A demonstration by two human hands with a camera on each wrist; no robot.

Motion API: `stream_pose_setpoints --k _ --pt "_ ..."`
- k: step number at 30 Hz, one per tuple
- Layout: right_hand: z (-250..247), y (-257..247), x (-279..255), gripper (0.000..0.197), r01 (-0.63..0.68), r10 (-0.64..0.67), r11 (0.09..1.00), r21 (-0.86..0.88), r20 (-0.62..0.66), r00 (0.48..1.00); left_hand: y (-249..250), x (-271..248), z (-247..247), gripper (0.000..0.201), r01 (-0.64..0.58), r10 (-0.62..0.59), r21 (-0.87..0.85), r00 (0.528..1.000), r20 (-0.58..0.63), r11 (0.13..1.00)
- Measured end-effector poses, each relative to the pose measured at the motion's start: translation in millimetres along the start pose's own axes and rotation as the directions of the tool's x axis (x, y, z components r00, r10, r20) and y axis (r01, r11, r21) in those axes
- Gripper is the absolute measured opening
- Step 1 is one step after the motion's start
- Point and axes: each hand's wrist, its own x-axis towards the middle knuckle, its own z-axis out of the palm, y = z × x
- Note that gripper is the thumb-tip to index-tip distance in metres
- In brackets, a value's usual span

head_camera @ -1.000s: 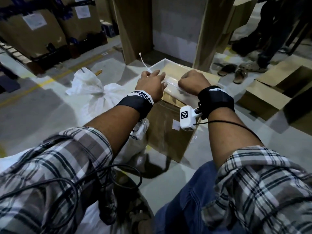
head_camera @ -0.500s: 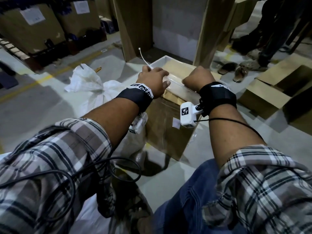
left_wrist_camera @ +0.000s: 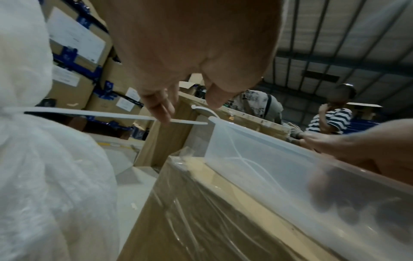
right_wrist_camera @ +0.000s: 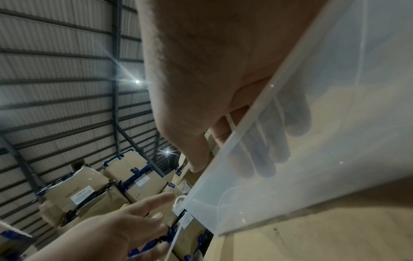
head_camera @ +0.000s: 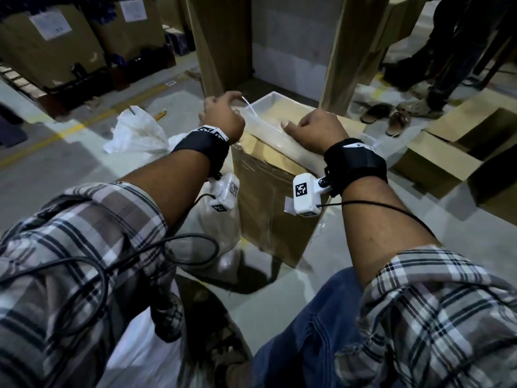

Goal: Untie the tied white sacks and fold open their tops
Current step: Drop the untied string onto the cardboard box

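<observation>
i'm sitting on a pale grey concrete floor point(head_camera: 70, 169) with a yellow painted line point(head_camera: 92, 119) running across it. in front of me stands a tall cardboard box wrapped in clear film point(head_camera: 268, 197), and past it a grey block wall point(head_camera: 291, 49) between two upright wooden panels point(head_camera: 221, 37). stacked cartons with white labels and blue strapping point(head_camera: 50, 40) sit on pallets to my left. to my right lies an open cardboard box point(head_camera: 458, 152), with a few sandals point(head_camera: 383, 116) on the floor near someone's legs point(head_camera: 447, 51). overhead is a ribbed metal roof point(right_wrist_camera: 62, 70) on dark steel beams, with two small bright lights point(right_wrist_camera: 137, 81). the place is dim.
</observation>
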Motion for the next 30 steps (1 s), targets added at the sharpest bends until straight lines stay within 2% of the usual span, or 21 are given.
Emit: stream_pose_setpoints --k 3,7,11,14,17,19,21,24,28,30 --pt "1.9 -0.8 -0.8 0.058 0.028 -0.028 1.0 0.005 0.006 1.0 -2.3 6.3 -1.1 0.054 -0.06 0.067 -0.065 0.991 0.115 0.996" --pt "6.7 -5.9 -0.2 0.052 0.067 -0.067 0.997 0.035 -0.017 0.998 7.0 15.9 -2.6 0.053 -0.04 0.045 -0.034 0.985 0.165 0.999" --pt "11.5 -9.0 0.2 0.051 0.079 -0.079 0.997 0.013 -0.001 0.997 12.4 31.1 -2.0 0.035 -0.017 0.04 -0.139 0.985 0.168 0.99" --pt "10.8 -8.0 1.3 0.042 0.084 -0.083 0.995 0.045 -0.035 0.996 17.8 31.2 -1.0 0.021 -0.073 0.09 -0.23 0.994 0.063 0.97" --pt "6.7 -7.9 2.9 0.035 0.111 -0.093 0.986 0.124 -0.141 0.986 26.6 26.7 -1.2 0.019 -0.114 0.112 -0.463 0.993 -0.032 0.879" --pt "5.0 -9.6 2.3 0.04 0.137 -0.102 0.971 0.195 -0.178 0.979 34.8 21.7 -3.1 0.02 -0.109 0.128 -0.596 0.992 -0.011 0.795" --pt "6.2 -10.4 1.2 0.043 0.16 -0.118 0.953 0.257 -0.172 0.978 40.8 17.2 -3.8 0.021 -0.07 0.13 -0.684 0.991 0.037 0.726" --pt "9.0 -11.5 -1.1 0.041 0.186 -0.157 0.927 0.327 -0.114 0.981 43.5 12.9 -1.5 0.025 0.054 0.119 -0.774 0.979 0.165 0.63" --pt "11.3 -14.7 -3.2 0.034 0.248 -0.232 0.938 0.242 -0.094 0.968 44.5 13.2 2.9 0.042 0.169 0.124 -0.819 0.952 0.279 0.548" --pt "13.7 -16.5 -3.1 0.033 0.263 -0.247 0.935 0.237 -0.096 0.964 45.6 15.1 4.2 0.041 0.259 0.118 -0.855 0.931 0.345 0.45"
